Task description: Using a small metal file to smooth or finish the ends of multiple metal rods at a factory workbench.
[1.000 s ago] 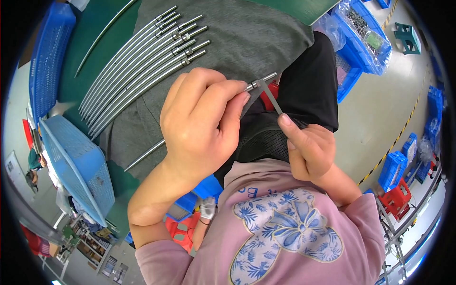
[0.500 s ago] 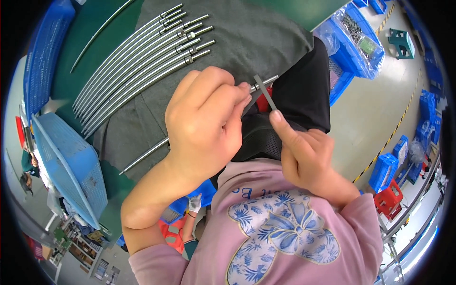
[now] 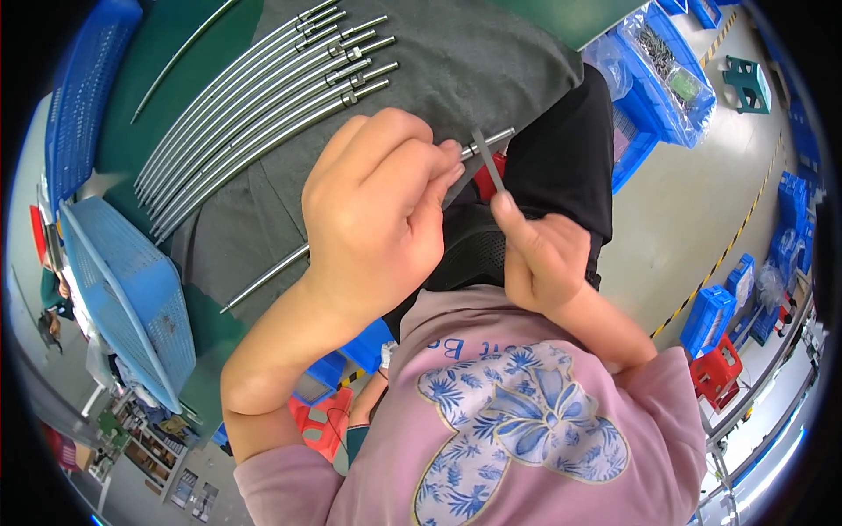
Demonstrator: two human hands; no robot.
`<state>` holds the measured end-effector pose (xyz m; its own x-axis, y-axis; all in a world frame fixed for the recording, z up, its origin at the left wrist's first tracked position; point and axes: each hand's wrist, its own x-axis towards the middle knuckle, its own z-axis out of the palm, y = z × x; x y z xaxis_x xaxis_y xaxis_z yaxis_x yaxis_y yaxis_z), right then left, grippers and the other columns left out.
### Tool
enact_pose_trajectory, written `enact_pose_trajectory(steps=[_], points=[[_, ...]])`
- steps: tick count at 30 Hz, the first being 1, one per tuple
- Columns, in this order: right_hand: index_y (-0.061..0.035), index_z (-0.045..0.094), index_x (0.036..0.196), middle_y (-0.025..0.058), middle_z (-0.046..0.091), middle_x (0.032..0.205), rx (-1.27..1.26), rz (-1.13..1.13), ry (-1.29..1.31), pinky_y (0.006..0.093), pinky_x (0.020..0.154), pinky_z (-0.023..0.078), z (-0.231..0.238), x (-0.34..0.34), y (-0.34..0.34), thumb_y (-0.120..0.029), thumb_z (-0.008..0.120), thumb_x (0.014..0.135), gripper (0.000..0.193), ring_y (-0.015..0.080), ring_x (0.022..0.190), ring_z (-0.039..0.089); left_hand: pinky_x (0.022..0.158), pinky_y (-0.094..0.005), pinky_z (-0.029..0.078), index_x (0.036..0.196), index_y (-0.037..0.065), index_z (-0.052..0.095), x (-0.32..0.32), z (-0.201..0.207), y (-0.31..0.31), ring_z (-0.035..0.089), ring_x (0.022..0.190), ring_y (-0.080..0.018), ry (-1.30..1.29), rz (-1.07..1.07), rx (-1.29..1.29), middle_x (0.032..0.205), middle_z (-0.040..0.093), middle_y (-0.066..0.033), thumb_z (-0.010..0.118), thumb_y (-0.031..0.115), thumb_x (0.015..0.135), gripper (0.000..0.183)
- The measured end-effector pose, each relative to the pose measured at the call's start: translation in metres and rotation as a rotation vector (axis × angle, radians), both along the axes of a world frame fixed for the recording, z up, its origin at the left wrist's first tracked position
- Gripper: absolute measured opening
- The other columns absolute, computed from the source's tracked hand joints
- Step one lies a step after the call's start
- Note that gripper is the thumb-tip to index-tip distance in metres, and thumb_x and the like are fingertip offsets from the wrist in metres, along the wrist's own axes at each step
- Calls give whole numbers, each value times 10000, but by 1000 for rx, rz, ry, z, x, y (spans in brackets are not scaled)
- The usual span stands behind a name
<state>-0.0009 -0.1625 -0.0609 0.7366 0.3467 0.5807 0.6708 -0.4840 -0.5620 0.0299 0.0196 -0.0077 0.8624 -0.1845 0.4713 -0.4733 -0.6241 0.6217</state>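
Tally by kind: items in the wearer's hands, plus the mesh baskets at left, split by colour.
Metal rod, left hand: 1
Flat grey strip, right hand: 1
Blue basket: 1
Light-blue basket: 1
Total: 4

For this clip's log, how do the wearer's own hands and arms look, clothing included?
The left hand and right hand are ungloved, with no ring, watch or bracelet visible. Both forearms are bare. The short sleeves are plain dusty pink, matching the shirt.
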Motion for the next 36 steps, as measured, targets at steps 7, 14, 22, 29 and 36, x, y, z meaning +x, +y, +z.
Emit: enact_pose_trajectory(steps=[7, 14, 22, 29, 36], points=[[-10, 651, 1179, -7, 385, 478, 75, 26, 10, 280, 383, 312, -4, 5, 1, 51, 568, 615, 573, 141, 368, 356, 533, -342, 416, 724, 23, 596, 1, 0, -1, 516, 618, -254, -4, 11, 14, 737, 554, -67, 710, -61, 629, 171], [-19, 650, 1187, -4, 395, 462, 80, 28, 55, 266, 378, 316, 9, 14, 5, 44, 564, 599, 598, 141, 354, 373, 543, -340, 426, 722, 18, 595, 0, 4, 0, 530, 629, -261, 20, 15, 21, 732, 552, -73, 712, -63, 625, 172], [-22, 661, 1172, -4, 387, 473, 97, 6, -37, 272, 380, 311, -10, 13, 11, 39, 575, 581, 600, 141, 363, 360, 548, -340, 433, 741, 16, 608, 1, 3, 2, 535, 632, -262, 28, 9, 34, 749, 565, -78, 711, -66, 618, 180], [1, 671, 1144, -16, 327, 466, 202, 19, -122, 271, 365, 287, -15, 26, 22, 49, 577, 549, 604, 150, 357, 307, 549, -339, 436, 742, 13, 607, 2, 4, 3, 541, 633, -261, 3, -4, 36, 743, 563, -80, 711, -64, 623, 176], [-11, 670, 1154, -16, 309, 466, 196, 21, -153, 272, 363, 299, -16, 37, 29, 34, 570, 539, 624, 147, 357, 303, 545, -344, 429, 741, 11, 600, 2, 4, 3, 533, 621, -265, 16, -7, 60, 738, 559, -86, 712, -62, 629, 174]])
